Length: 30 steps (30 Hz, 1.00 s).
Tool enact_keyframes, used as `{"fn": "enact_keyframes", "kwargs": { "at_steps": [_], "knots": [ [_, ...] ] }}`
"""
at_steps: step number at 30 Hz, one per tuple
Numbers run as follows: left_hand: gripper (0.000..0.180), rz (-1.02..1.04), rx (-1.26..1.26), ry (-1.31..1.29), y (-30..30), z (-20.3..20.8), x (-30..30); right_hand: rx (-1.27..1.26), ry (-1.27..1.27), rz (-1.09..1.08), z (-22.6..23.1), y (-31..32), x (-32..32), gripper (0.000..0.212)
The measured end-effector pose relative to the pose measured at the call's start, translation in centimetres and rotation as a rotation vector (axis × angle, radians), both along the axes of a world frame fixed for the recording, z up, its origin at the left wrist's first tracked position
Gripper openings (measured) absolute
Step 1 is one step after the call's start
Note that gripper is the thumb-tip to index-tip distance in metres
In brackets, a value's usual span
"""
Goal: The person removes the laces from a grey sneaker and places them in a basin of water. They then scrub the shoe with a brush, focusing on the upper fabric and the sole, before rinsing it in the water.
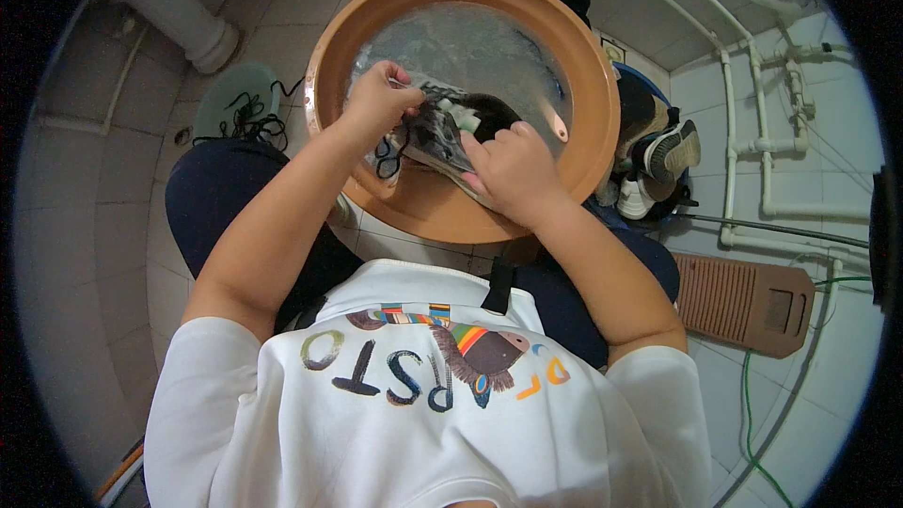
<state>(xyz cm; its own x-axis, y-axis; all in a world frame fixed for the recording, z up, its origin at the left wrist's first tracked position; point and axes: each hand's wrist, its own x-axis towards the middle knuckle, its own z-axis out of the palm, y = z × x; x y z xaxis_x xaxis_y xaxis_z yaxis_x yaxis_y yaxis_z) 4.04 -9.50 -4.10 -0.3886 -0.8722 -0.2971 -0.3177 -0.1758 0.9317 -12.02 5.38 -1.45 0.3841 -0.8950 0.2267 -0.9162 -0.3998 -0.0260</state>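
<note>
White short-sleeved printed shirt, dark trousers.

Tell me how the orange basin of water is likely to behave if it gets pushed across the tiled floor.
The orange basin holds water, so it is probably heavy and would slide grudgingly. Its wide, shallow shape suggests it is unlikely to tip, though the water may slosh over the rim. With both hands working a shoe in it, a shove could spill.

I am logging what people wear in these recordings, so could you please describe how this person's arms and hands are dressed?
Both forearms are bare and come out of the short white sleeves of a T-shirt with a colourful print on its chest. The left hand and the right hand have no gloves. I see no watch, bracelet or ring, though the fingers are partly hidden.
</note>
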Motion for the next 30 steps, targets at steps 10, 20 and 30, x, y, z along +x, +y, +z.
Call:
{"fn": "enact_keyframes", "kwargs": {
  "at_steps": [10,20,30],
  "knots": [
    [0.027,-0.24,-0.079,-0.335,1.8,-0.5,-0.7,0.079,-0.084,-0.072,-0.3,0.2,0.0,0.041],
    [0.021,-0.522,-0.731,-0.121,2.8,0.2,-0.3,0.253,-0.093,-0.323,0.3,-0.9,1.1,0.029],
    [0.015,-0.704,-0.932,-0.391,1.0,0.5,0.2,0.235,-0.124,-0.253,0.2,-0.8,0.4,0.033]
  ]
}}
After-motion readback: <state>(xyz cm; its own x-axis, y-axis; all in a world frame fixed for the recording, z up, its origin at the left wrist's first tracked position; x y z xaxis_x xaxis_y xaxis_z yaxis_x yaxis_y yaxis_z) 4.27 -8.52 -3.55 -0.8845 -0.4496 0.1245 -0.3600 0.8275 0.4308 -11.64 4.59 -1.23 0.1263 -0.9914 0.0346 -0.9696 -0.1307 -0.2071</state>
